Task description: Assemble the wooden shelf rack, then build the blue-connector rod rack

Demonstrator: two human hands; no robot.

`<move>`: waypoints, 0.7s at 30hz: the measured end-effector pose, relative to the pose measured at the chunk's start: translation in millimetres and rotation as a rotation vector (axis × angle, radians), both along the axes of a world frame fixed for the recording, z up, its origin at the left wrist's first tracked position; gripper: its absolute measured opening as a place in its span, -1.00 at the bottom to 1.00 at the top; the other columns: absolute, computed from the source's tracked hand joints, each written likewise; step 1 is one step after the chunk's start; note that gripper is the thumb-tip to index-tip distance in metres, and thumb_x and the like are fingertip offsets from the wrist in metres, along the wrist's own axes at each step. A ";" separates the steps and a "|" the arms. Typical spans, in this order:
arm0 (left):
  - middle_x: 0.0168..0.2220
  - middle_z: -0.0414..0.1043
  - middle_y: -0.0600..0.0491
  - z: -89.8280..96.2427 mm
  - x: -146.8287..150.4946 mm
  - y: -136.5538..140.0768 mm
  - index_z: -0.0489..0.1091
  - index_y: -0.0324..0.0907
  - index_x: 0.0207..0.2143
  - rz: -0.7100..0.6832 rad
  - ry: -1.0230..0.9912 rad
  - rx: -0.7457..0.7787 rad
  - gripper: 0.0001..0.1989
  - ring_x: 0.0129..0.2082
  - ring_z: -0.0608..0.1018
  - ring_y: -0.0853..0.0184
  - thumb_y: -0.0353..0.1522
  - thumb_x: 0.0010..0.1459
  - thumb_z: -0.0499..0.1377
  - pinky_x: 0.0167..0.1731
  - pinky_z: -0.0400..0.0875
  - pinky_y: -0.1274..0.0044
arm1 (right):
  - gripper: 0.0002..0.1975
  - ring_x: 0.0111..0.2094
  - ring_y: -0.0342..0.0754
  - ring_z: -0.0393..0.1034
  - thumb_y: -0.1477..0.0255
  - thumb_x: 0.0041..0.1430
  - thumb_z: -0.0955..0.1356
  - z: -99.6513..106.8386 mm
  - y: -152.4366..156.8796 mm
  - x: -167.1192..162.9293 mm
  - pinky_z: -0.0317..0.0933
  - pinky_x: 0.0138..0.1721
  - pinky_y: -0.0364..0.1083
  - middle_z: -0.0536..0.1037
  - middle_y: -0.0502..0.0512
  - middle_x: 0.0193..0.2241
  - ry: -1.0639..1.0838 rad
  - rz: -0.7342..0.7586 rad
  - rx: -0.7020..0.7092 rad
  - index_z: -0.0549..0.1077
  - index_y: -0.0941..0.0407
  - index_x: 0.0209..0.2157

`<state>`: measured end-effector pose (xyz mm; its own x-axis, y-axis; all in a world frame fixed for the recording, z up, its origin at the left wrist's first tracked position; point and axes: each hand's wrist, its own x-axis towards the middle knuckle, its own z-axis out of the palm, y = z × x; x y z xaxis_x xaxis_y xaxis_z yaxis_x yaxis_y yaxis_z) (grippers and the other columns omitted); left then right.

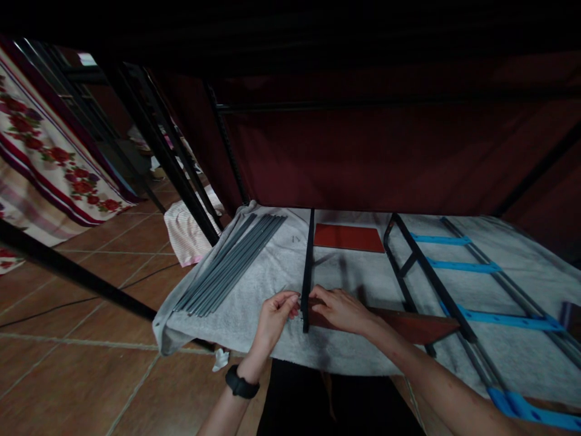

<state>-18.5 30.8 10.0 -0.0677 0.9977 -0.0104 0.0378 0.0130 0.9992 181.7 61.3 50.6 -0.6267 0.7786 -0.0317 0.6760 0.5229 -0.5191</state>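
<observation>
My left hand point(275, 315), with a dark band on the wrist, is pinched at the left side of a black metal bar point(308, 260), near its front end. Something small and shiny sits at its fingertips, too small to name. On the other side of the bar, my right hand point(340, 310) has its fingers curled against the bar and over a reddish-brown board point(408, 327). What the right fingers grip is hidden. The board spans from this bar to a black metal frame point(424, 272) on the right. A second reddish-brown board point(348, 237) lies flat farther back.
Several grey metal rods point(236, 260) lie bundled at the left on the grey cloth point(363, 272). Small screw-like pieces point(295, 238) lie behind my hands. Blue-strapped rails point(499, 321) are at the right. Black posts point(154, 145) and a dark overhead surface enclose the workspace.
</observation>
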 end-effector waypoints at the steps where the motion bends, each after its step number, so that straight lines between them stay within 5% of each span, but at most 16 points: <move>1: -0.54 0.46 0.10 1.0 0.6 0.5 0.51 -0.25 -0.33 -0.001 -0.016 -0.002 -0.71 -0.55 0.45 0.43 -0.17 0.09 0.26 -0.50 0.36 0.58 | -0.72 -0.08 0.04 0.49 0.39 0.28 0.22 0.1 -0.1 0.1 0.24 -0.10 -0.06 0.59 0.04 -0.08 0.003 0.005 0.001 0.35 -0.01 0.01; 7: -0.56 0.42 0.14 -1.6 -0.1 4.7 0.46 -0.20 -0.42 -0.023 -0.012 0.066 -0.78 -0.52 0.44 0.42 -0.21 0.04 0.30 -0.45 0.35 0.58 | -0.71 -0.07 0.07 0.49 0.39 0.27 0.21 0.5 -0.3 -0.3 0.24 -0.11 -0.05 0.59 0.08 -0.08 0.005 0.004 -0.004 0.35 0.02 0.01; 13: -0.33 0.57 0.05 -7.7 -5.9 0.6 0.52 -0.15 -0.30 -0.017 0.179 0.196 -0.87 -0.28 0.56 0.31 -0.30 0.13 0.23 -0.22 0.42 0.52 | -0.74 -0.10 0.08 0.51 0.38 0.28 0.21 -0.1 0.3 -1.1 0.24 -0.14 -0.05 0.60 0.07 -0.09 -0.003 -0.004 -0.010 0.35 0.01 -0.01; 21: -0.30 0.59 0.02 -5.6 -1.9 1.9 0.50 -0.19 -0.19 0.007 -0.026 0.041 -0.69 -0.30 0.59 0.29 -0.21 0.06 0.28 -0.23 0.47 0.48 | -0.70 -0.07 0.06 0.49 0.41 0.27 0.21 0.2 0.3 0.0 0.23 -0.10 -0.05 0.59 0.07 -0.07 0.004 0.010 -0.022 0.33 0.00 0.02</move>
<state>-20.4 32.7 4.4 -0.0751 0.9968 0.0287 0.0114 -0.0279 0.9995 181.7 61.6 50.8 -0.6343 0.7717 -0.0461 0.6691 0.5181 -0.5328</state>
